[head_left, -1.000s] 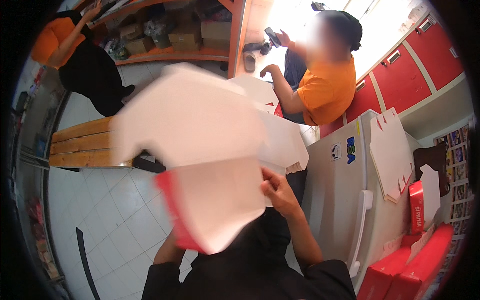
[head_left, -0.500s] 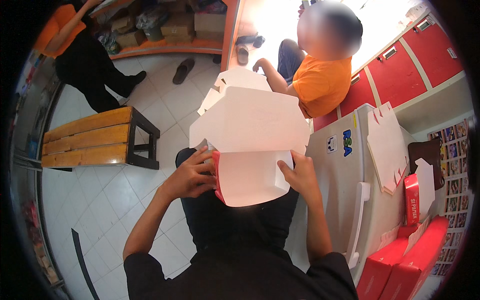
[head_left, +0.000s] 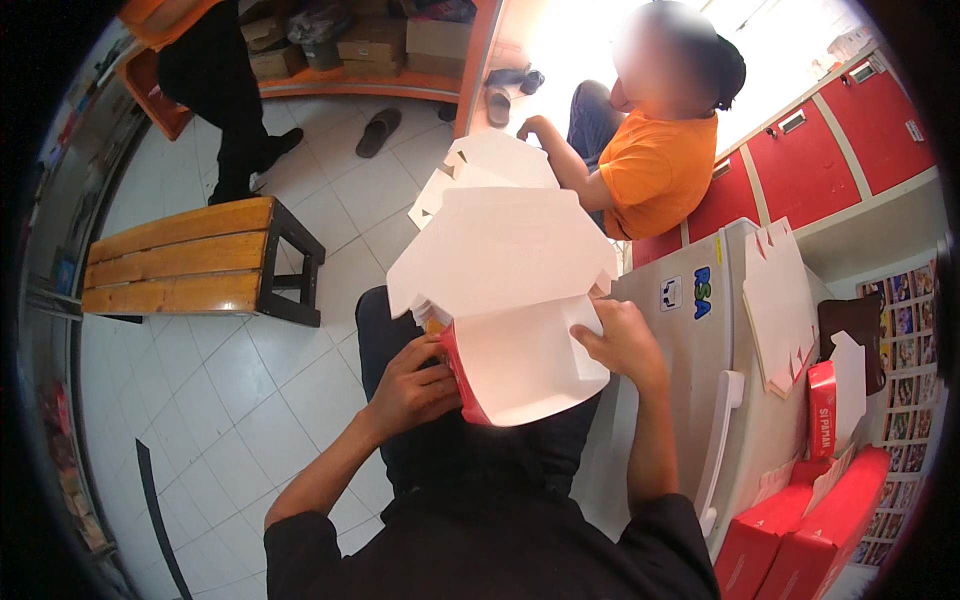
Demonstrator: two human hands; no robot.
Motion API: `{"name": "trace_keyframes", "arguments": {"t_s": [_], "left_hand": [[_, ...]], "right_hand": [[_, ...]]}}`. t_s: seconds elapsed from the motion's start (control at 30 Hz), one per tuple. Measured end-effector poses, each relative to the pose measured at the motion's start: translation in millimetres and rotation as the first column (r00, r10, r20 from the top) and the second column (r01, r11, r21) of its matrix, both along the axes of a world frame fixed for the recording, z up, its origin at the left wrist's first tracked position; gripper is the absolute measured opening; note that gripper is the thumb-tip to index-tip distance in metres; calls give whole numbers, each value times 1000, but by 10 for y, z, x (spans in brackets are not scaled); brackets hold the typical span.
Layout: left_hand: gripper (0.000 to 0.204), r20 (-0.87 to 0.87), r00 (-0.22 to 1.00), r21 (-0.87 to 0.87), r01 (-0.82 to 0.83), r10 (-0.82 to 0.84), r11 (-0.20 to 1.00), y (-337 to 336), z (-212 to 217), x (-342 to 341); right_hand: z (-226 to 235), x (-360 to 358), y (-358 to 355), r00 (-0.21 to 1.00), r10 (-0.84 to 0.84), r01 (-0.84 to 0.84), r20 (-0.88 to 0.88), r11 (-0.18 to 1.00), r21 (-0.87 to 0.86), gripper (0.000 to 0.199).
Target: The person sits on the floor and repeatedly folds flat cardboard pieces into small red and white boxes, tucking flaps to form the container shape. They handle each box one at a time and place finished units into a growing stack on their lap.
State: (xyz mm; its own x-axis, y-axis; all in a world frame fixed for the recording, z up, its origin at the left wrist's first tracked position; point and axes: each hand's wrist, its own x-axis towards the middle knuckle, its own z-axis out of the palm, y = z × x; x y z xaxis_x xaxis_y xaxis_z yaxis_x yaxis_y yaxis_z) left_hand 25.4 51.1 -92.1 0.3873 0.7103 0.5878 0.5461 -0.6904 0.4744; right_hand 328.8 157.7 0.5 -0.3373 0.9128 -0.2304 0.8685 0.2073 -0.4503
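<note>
I hold a half-folded carton point(head_left: 515, 320), white inside and red outside, over my lap, just left of the grey cabinet point(head_left: 700, 400). My left hand point(head_left: 415, 385) has a closed grip on the carton's red left wall; my right hand point(head_left: 625, 340) pinches its right flap. Flat white blanks point(head_left: 780, 300) lie on the cabinet top.
</note>
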Motion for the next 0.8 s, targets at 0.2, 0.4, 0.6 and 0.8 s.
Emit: {"name": "trace_keyframes", "arguments": {"t_s": [0.2,0.4,0.6,0.8], "left_hand": [[27,152,984,-126,109,-90,986,34,138,3],[27,70,987,-127,153,-145,980,128,228,-88],[22,44,990,-283,142,-135,949,124,362,-105],[18,-29,992,-356,104,-123,929,97,398,-80]], "right_hand": [[-17,-68,-163,980,-138,119,145,984,134,48],[-72,-129,-267,981,-173,148,90,961,232,52],[-140,-93,-247,974,-167,205,-156,941,271,32],[-117,-176,-232,968,-177,229,-175,912,341,24]]}}
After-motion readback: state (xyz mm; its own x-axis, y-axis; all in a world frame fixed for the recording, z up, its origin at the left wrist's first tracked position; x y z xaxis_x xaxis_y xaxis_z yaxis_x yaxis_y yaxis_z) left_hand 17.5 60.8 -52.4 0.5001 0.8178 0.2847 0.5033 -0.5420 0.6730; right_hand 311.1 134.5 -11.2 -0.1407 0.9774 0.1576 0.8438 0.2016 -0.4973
